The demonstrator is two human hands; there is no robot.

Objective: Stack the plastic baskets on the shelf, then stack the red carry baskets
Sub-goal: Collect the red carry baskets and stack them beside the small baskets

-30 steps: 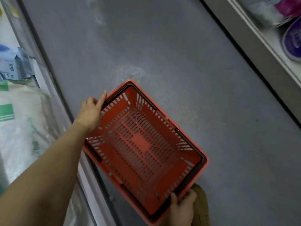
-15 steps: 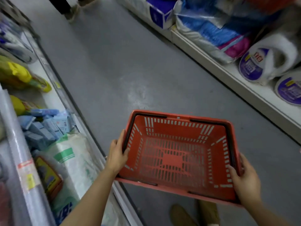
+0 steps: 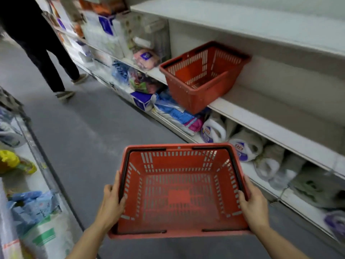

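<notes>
Even, dim indoor light — soft shadows, motion blur, wide-angle edge bending

The walking person (image 3: 35,43) is cut off above the waist by the top edge; the far shelf goods (image 3: 104,28) are blurred, labels unreadable.

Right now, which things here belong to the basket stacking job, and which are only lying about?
For the job: held red basket, left hand, right hand, red basket on the shelf.

Lying about: toilet paper rolls, blue packets, yellow bag.
</notes>
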